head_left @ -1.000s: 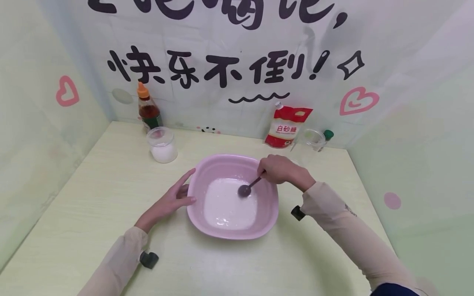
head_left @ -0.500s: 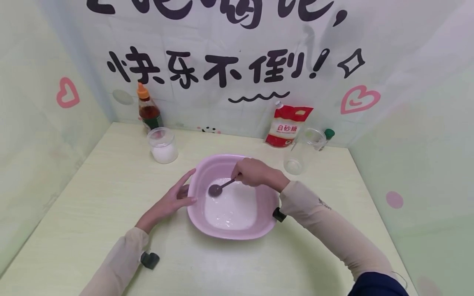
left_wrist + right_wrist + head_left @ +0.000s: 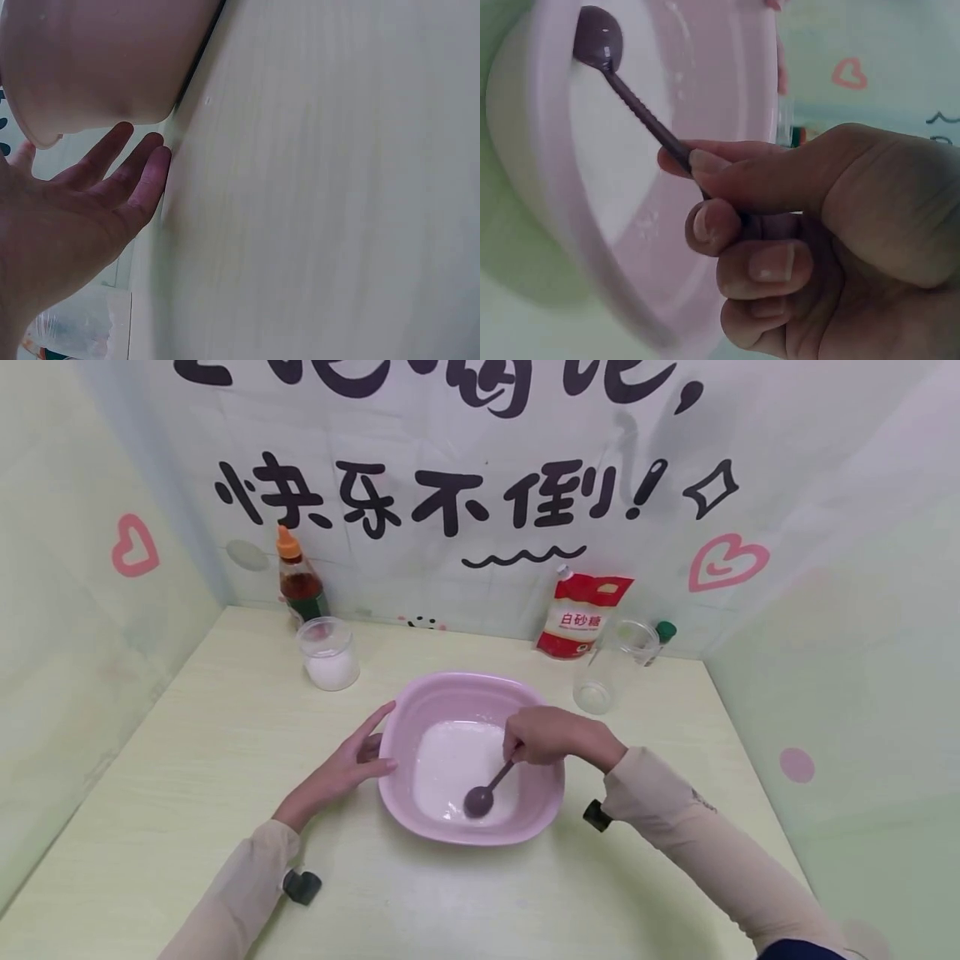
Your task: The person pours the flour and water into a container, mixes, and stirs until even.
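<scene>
Swept from ten o'clock to six inside the pink basin point(image 3: 450, 689), the spoon point(image 3: 478, 802) is pinched by the right hand point(image 3: 543, 735); stirring of the white contents point(image 3: 446, 768) is suggested; the basin, on the bench point(image 3: 412, 902), is touched at nine o'clock by the spread left hand point(image 3: 341, 768).

The right hand point(image 3: 862, 210) hides part of the dark purple spoon point(image 3: 649, 124); the left wrist view's upper edge crops the pink plastic basin point(image 3: 105, 64); a squat clear jar point(image 3: 332, 667) masks the base of the orange-capped bottle point(image 3: 302, 583); the red-and-white pouch's point(image 3: 577, 620) fine print is illegible.
</scene>
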`<state>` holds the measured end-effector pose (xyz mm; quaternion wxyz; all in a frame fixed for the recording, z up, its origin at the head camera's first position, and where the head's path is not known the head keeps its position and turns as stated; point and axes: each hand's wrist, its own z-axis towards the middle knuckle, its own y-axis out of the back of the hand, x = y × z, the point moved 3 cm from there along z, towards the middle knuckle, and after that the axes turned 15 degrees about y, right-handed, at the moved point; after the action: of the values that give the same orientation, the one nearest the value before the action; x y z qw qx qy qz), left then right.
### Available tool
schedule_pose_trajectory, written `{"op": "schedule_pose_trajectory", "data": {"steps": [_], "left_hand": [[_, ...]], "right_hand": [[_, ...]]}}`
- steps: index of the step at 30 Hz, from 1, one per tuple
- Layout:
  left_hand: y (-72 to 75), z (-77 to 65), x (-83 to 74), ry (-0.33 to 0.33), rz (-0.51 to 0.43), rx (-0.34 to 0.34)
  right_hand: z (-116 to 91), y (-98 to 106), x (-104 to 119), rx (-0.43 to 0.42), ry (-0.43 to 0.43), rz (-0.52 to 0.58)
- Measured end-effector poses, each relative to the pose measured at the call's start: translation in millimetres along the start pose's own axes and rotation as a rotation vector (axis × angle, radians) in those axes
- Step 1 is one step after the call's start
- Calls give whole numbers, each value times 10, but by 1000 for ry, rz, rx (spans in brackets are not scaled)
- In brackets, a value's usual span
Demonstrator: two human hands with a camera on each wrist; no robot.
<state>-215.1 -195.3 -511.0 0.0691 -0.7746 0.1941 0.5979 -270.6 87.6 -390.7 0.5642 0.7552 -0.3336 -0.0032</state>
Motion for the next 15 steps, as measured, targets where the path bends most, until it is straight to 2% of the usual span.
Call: {"op": "schedule_pose_trajectory", "data": {"steps": [4, 7, 10, 15], "left_hand": [[4, -7, -2, 3, -3, 3], [9, -3, -5, -4, 13, -5], [16, 0, -4, -4, 21, -13], [17, 3, 4, -2, 29, -20]], "right_hand": [[-117, 99, -164, -26, -135, -15], [-138, 169, -253, -78, -201, -67], [-91, 224, -300, -142, -208, -120], [103, 246, -347, -212, -160, -160]]}}
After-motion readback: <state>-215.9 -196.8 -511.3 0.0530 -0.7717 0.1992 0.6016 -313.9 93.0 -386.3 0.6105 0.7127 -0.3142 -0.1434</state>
